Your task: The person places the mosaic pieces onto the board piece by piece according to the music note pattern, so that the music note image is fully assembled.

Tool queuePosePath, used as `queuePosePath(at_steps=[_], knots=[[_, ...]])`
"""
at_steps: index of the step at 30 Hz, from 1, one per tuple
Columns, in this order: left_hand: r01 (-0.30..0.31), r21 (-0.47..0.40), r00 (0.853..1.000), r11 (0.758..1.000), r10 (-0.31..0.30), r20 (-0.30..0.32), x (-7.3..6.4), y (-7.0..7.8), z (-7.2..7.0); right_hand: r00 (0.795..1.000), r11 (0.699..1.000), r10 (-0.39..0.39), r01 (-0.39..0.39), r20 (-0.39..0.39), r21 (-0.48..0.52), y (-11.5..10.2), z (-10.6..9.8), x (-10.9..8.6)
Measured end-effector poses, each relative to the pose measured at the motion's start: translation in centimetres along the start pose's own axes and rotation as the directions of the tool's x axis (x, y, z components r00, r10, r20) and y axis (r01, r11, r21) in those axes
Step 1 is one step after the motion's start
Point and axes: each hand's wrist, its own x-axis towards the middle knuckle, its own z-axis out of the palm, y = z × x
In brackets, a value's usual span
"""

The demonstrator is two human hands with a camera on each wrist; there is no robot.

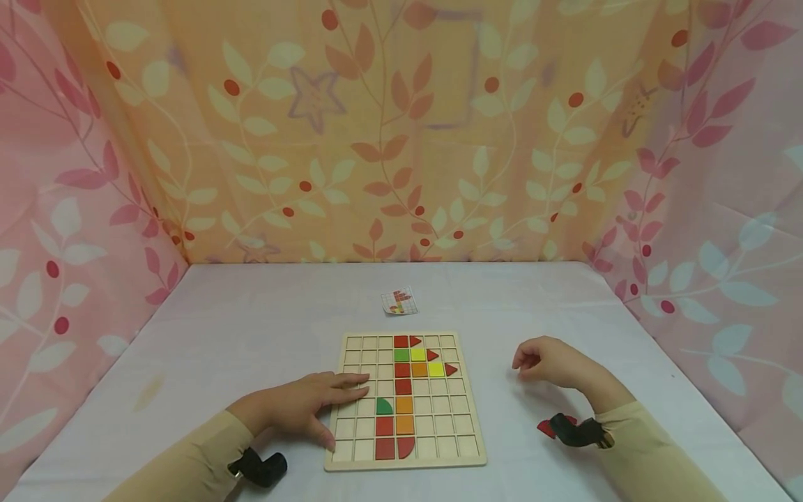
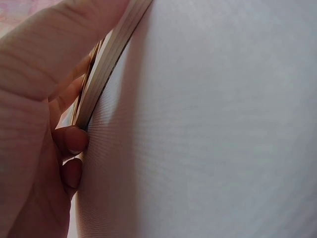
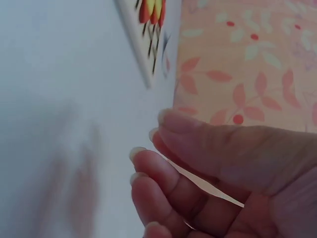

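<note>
A wooden grid board (image 1: 439, 432) lies flat on the table with red, orange, yellow and green pieces set in its cells. My left hand (image 1: 301, 404) rests on its left side, fingers extended over the rim and thumb near the lower left corner. In the left wrist view, thumb and fingers lie along the board's edge (image 2: 104, 69). To the right of the board, my right hand (image 1: 558, 362) hovers above the table, fingers loosely bent. No piece shows between its thumb (image 3: 198, 134) and fingers in the right wrist view.
Behind the board lies a small card (image 1: 399, 301) printed with a coloured grid pattern. A red piece (image 1: 547, 427) is on the table below the right wrist, partly hidden by the black wrist device (image 1: 577, 431). Patterned curtains (image 1: 376, 139) surround the white table (image 1: 251, 314).
</note>
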Motion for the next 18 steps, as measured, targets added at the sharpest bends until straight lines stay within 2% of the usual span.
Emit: queuePosePath(at_steps=[5,9,11,14,18], knots=[[-0.016,0.013,1.000,1.000,0.016,-0.002,0.0,-0.1,0.0,0.995,1.000,0.014,-0.014,0.096,0.001,1.7,-0.1,-1.7],[-0.010,0.009,1.000,1.000,0.010,0.000,0.1,-0.2,0.1,0.984,1.000,0.018,-0.016,0.176,-0.009,2.5,0.1,-2.8],[-0.011,0.013,1.000,1.000,0.011,-0.002,0.0,-0.3,0.0,0.977,0.999,0.042,-0.042,0.208,-0.007,2.7,0.2,-3.2],[-0.015,0.016,1.000,1.000,0.015,-0.003,0.0,-0.2,0.0,0.969,0.998,0.066,-0.069,0.239,0.006,2.7,0.5,-3.7],[-0.018,0.015,1.000,1.000,0.018,-0.001,0.0,-0.2,0.0,0.966,1.000,0.025,-0.028,0.256,0.009,2.6,0.7,-4.0]])
